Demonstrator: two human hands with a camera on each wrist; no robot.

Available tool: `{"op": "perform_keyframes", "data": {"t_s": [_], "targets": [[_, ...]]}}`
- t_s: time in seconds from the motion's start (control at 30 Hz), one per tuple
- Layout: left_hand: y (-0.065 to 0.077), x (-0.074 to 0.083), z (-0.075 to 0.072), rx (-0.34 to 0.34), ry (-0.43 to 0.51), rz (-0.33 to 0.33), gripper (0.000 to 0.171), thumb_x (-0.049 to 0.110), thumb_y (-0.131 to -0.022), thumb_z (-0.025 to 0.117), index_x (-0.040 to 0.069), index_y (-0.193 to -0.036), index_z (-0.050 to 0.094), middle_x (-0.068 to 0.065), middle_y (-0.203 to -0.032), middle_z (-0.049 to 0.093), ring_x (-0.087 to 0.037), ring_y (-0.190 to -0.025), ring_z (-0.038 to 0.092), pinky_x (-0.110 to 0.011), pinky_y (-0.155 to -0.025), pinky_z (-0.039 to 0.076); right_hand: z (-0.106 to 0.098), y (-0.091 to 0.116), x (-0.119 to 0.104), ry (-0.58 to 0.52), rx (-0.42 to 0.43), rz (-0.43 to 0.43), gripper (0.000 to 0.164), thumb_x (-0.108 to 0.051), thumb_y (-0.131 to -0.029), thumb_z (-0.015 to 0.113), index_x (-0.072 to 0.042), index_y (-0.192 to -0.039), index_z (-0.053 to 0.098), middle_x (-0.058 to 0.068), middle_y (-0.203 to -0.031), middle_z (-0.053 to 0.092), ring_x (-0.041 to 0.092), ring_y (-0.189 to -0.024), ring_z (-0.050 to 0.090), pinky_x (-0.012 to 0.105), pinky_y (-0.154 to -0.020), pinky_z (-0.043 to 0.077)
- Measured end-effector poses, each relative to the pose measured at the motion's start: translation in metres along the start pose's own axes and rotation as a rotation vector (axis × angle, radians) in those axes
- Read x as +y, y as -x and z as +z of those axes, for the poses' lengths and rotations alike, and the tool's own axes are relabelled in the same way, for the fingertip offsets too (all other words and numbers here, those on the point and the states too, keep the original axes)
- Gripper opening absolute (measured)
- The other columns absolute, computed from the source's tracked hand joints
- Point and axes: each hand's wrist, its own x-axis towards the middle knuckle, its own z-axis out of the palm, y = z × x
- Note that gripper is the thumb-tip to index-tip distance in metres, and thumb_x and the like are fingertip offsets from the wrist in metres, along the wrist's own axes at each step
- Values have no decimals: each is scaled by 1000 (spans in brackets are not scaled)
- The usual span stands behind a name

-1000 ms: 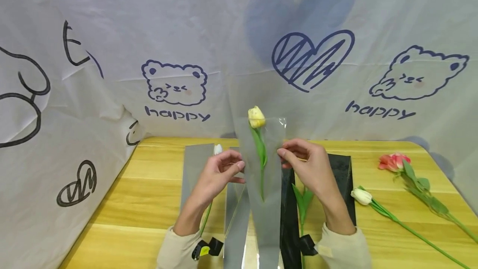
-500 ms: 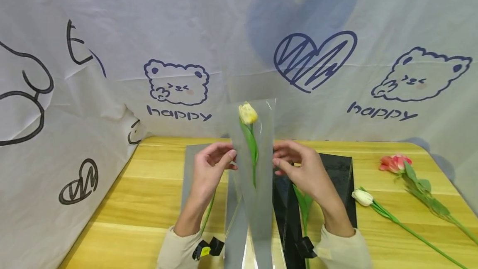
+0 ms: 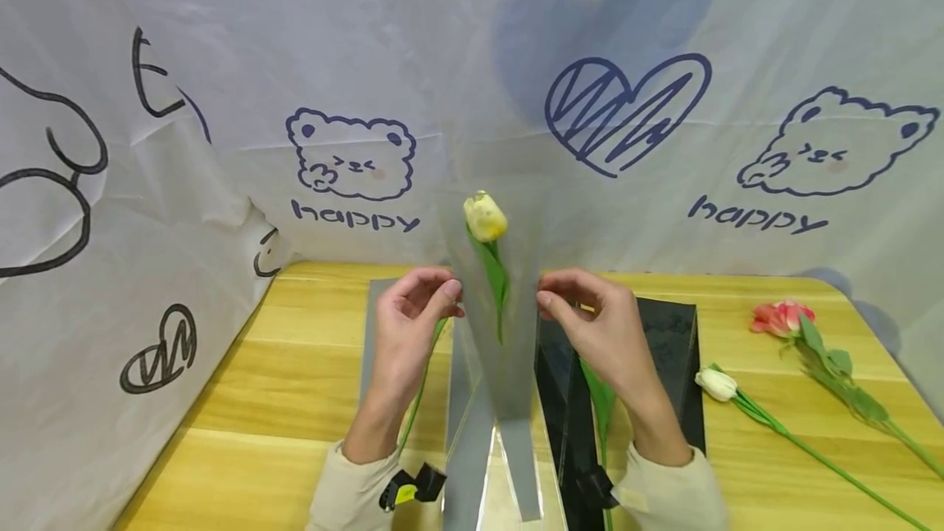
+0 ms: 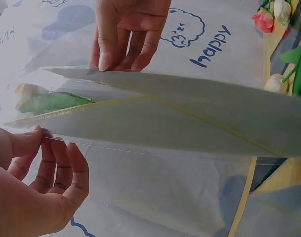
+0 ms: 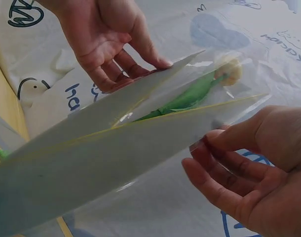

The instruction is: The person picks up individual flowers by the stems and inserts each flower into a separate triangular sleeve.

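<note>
A yellow-white tulip [image 3: 485, 217] stands upright inside a tapered flower sleeve [image 3: 509, 383], part clear film and part translucent grey. My left hand [image 3: 408, 326] pinches the sleeve's left edge between thumb and fingertips. Opposite it, my right hand [image 3: 601, 322] pinches the right edge the same way. The wrist views show gold lines along the grey side; the tulip's green leaf [image 5: 190, 96] lies behind the film. The sleeve is raised above the table, its narrow end pointing down toward me. The grey side hides the lower stem.
Under my hands lie grey sleeves [image 3: 460, 465] and a black sleeve [image 3: 671, 342], with green stems beside them. At the right, a white tulip [image 3: 717, 384] and a pink flower [image 3: 783, 318] rest on the wooden table [image 3: 243, 400]. A printed cloth [image 3: 442, 39] hangs behind.
Both hands shifted slightly left with the sleeve and tulip. The sleeve has been raised, and its narrow lower end now shows above the table. Both hands keep to its edges.
</note>
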Motion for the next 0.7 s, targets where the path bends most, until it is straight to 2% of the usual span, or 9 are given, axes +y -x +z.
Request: {"op": "perform_keyframes", "data": {"t_s": [0.1, 0.3, 0.43, 0.5, 0.57, 0.63, 0.7], "targets": [[0, 3, 1, 9, 22, 9, 7, -12, -93, 66, -14, -100, 65, -6, -88, 68, -19, -77, 64, -30, -69, 58, 0, -1, 0, -38, 14, -15, 15, 2, -95, 71, 2, -110, 73, 13, -104, 72, 30, -89, 71, 30, -78, 60], [0, 8, 3, 3, 68, 39, 16, -6, -93, 71, -18, -100, 64, -6, -86, 69, -17, -72, 64, -28, -69, 56, 1, -1, -3, -67, 25, -33, 15, 4, -94, 71, 4, -109, 73, 14, -103, 71, 19, -89, 71, 30, -79, 60], [0, 9, 5, 16, 86, 67, 20, -2, -91, 76, -17, -99, 65, -7, -85, 69, -17, -71, 63, -28, -69, 56, 3, -2, -7, -90, 26, -48, 15, 4, -93, 72, 4, -108, 73, 14, -103, 71, 25, -88, 71, 33, -79, 60], [0, 9, 5, 24, 87, 68, 14, -4, -92, 74, -14, -98, 67, -7, -85, 69, -17, -70, 63, -28, -68, 56, 4, -2, -8, -94, 28, -54, 15, 5, -93, 71, 4, -108, 73, 14, -102, 71, 27, -88, 71, 34, -78, 60], [0, 7, 5, 18, 79, 51, 5, -7, -93, 71, -8, -97, 69, -6, -85, 68, -17, -71, 63, -28, -68, 56, 4, -2, -7, -96, 33, -58, 14, 6, -93, 71, 4, -107, 73, 15, -102, 71, 26, -86, 70, 35, -77, 60], [0, 3, 4, -11, 58, 6, 12, -11, -94, 67, -1, -100, 70, -4, -88, 68, -16, -74, 63, -28, -71, 56, 4, -2, -5, -96, 42, -57, 13, 6, -93, 70, 5, -106, 73, 15, -100, 71, 24, -84, 70, 36, -75, 61], [0, -4, 2, -81, 6, -45, 21, -13, -93, 65, 2, -107, 70, -4, -97, 68, -16, -85, 65, -28, -78, 56, 4, -1, -2, -95, 53, -56, 11, 6, -94, 70, 5, -104, 73, 15, -100, 70, 23, -83, 70, 36, -74, 61]]}}
